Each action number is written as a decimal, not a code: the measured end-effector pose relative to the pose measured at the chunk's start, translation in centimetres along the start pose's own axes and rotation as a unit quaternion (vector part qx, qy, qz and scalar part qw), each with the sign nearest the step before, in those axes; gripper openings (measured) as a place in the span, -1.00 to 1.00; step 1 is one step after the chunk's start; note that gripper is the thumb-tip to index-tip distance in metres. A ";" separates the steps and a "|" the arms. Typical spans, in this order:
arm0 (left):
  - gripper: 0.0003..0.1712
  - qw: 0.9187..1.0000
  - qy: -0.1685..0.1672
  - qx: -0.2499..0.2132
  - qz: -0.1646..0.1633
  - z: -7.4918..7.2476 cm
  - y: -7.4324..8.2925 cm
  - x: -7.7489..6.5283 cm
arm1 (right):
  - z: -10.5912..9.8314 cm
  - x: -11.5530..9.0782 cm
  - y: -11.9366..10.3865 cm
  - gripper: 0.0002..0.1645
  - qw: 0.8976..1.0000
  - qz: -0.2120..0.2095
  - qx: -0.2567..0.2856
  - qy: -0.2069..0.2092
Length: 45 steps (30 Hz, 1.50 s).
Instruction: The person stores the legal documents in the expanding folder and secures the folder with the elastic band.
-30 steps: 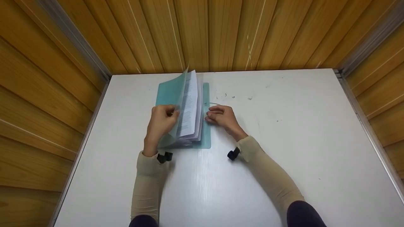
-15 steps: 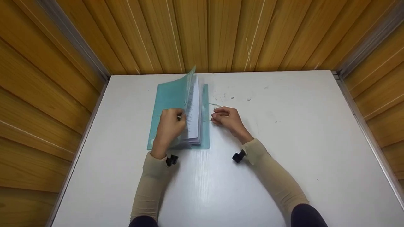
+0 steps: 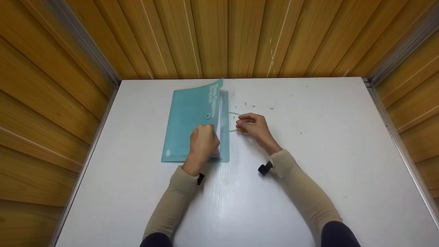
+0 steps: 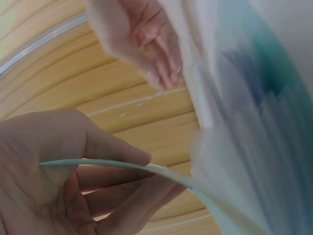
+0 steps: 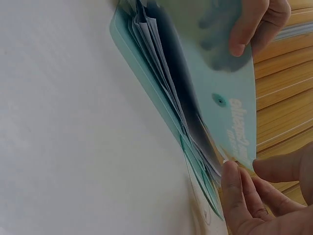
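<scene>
A teal plastic document folder [image 3: 187,116] lies on the table, its front cover half lifted over a stack of papers [image 5: 156,54]. My left hand [image 3: 204,140] pinches the cover's free right edge between thumb and fingers, as the cover edge [image 4: 112,163] in the left wrist view also shows. The cover bears white lettering [image 3: 213,99] and a round button [image 3: 208,116]. On the right, a thin elastic cord [image 3: 234,113] runs out from the back cover's edge to my right hand [image 3: 255,128], which pinches it at the fingertips. The cord's far end is hidden by those fingers.
The white tabletop [image 3: 308,154] stretches around the folder, with small dark marks [image 3: 253,106] behind the right hand. Wood-look panel walls [image 3: 240,37] rise at the back and both sides. Black wrist cameras [image 3: 265,168] sit on the sleeves.
My left hand has swung the cover rightward and down over the papers, bringing the lettering and button into view. My right hand has drawn slightly right, pulling the cord out from the edge.
</scene>
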<state>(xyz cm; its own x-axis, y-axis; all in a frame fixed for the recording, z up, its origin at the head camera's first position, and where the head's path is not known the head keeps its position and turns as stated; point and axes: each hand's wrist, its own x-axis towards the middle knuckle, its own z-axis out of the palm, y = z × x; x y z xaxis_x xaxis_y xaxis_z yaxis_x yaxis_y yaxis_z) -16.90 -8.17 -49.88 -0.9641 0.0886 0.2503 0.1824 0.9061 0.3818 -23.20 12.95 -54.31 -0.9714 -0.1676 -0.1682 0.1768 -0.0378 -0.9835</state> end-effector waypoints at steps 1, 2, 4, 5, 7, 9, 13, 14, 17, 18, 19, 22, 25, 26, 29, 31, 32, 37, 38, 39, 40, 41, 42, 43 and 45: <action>-0.70 1.000 -0.007 0.015 0.000 0.4 0.3 -0.1 | 0.0 0.0 0.0 -0.55 1.000 0.000 -0.001 0.003; -0.75 1.000 -0.014 0.028 0.002 0.9 0.5 -0.2 | 0.0 0.0 0.0 -0.56 1.000 0.000 -0.001 0.006; -0.85 0.998 -0.030 0.047 0.001 1.7 1.0 -0.3 | 0.0 0.0 -0.1 -0.55 1.000 0.000 -0.002 0.010; -0.86 0.998 -0.036 0.055 -0.001 2.0 1.2 -0.3 | -0.1 0.0 -0.1 -0.55 1.000 -0.001 -0.003 0.011; -0.87 0.997 -0.045 0.069 -0.004 2.5 1.4 -0.3 | -0.1 0.1 -0.2 -0.54 1.000 -0.001 -0.003 0.012; -0.87 0.996 -0.047 0.077 -0.007 3.0 1.5 -0.3 | -0.2 0.1 -0.2 -0.55 1.000 -0.001 -0.004 0.013; -0.88 0.996 -0.047 0.078 -0.003 3.5 1.5 -0.3 | -0.4 0.1 -0.2 -0.56 1.000 0.000 -0.009 0.018; -0.88 0.996 -0.048 0.076 0.000 3.5 1.5 -0.3 | -0.5 0.1 -0.2 -0.56 1.000 0.001 -0.011 0.019; -0.88 0.995 -0.050 0.080 0.009 3.8 1.4 -0.3 | -0.7 0.0 -0.2 -0.56 1.000 0.003 -0.016 0.020; -0.88 0.995 -0.050 0.084 0.011 3.9 1.4 -0.3 | -0.7 0.0 -0.2 -0.56 1.000 0.004 -0.017 0.020; -0.88 0.995 -0.051 0.089 0.013 4.0 1.5 -0.3 | -0.8 0.0 -0.2 -0.55 1.000 0.006 -0.019 0.020; -0.87 0.992 -0.053 0.109 0.016 4.2 1.6 -0.3 | -0.9 0.0 -0.2 -0.55 0.999 0.011 -0.023 0.020; -0.87 0.989 -0.057 0.136 0.024 4.4 1.9 -0.4 | -1.1 0.0 -0.1 -0.54 1.000 0.012 -0.021 0.019; -0.87 0.987 -0.059 0.144 0.027 4.4 2.0 -0.4 | -1.2 0.0 -0.1 -0.54 1.000 0.011 -0.020 0.019; -0.85 0.984 -0.068 0.161 0.030 4.4 2.3 -0.6 | -1.4 0.0 0.0 -0.53 1.000 0.011 -0.017 0.018; -0.82 0.984 -0.073 0.163 0.027 4.3 2.5 -0.6 | -1.5 -0.1 0.0 -0.53 1.000 0.011 -0.018 0.017; -0.81 0.983 -0.075 0.163 0.025 4.3 2.5 -0.6 | -1.5 -0.1 0.0 -0.54 1.000 0.010 -0.019 0.016; -0.64 0.984 -0.079 0.159 0.018 3.7 2.5 -0.8 | -1.9 -0.2 0.0 -0.54 1.000 0.006 -0.027 0.013; -0.61 0.985 -0.076 0.155 0.018 3.6 2.4 -0.8 | -2.0 -0.2 0.0 -0.55 1.000 0.004 -0.027 0.013; -0.58 0.985 -0.072 0.153 0.019 3.5 2.3 -0.9 | -2.1 -0.2 0.0 -0.55 1.000 0.003 -0.027 0.012; -0.55 0.987 -0.065 0.148 0.021 3.4 2.1 -0.9 | -2.2 -0.3 0.0 -0.54 1.000 0.002 -0.025 0.011; -0.54 0.987 -0.059 0.145 0.022 3.3 2.0 -0.9 | -2.3 -0.3 0.1 -0.55 1.000 0.000 -0.024 0.011; -0.52 0.988 -0.053 0.143 0.024 3.3 1.8 -0.9 | -2.4 -0.3 0.1 -0.55 1.000 -0.001 -0.023 0.011; -0.51 0.988 -0.047 0.143 0.026 3.3 1.7 -0.8 | -2.5 -0.3 0.1 -0.55 1.000 -0.002 -0.022 0.011; -0.47 0.988 -0.040 0.146 0.031 3.3 1.3 -0.8 | -2.6 -0.3 0.2 -0.56 1.000 0.000 -0.024 0.011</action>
<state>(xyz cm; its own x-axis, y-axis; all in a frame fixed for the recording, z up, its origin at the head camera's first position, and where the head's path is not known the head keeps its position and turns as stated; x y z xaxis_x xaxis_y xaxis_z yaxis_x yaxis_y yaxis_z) -16.50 -5.70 -52.48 -0.9673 0.1691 0.1890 0.1888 0.9777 0.0916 -23.28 15.55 -54.67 -0.9747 -0.1457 -0.1696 0.1701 0.0092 -0.9854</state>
